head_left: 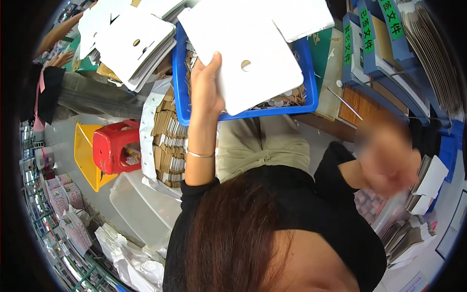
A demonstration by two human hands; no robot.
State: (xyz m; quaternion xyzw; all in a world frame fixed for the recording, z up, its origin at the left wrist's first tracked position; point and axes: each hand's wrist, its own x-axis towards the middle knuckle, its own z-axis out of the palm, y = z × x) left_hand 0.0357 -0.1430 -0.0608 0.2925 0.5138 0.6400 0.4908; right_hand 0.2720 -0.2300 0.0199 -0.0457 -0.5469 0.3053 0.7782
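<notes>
My left hand (206, 90) is closed on the near left edge of a white cardboard sheet (262, 63), its thumb lying on top. The sheet is flat, with rounded corners and a small round cut-out. Beneath it sits a blue plastic bin (245, 115) holding brown and white cardboard scraps (279, 102). Another white sheet (309, 22) lies past its far right edge. My right hand (389, 160) is raised at the right, away from the sheet. It is blurred, so its fingers and anything in them cannot be made out.
A stack of white sheets (138, 53) stands left of the bin. Packed brown cardboard pieces (170, 141), a red stool (114, 148) and a yellow container (85, 151) are lower left. Blue file holders (377, 63) line the right. At far left, another person's hand (61, 58) shows.
</notes>
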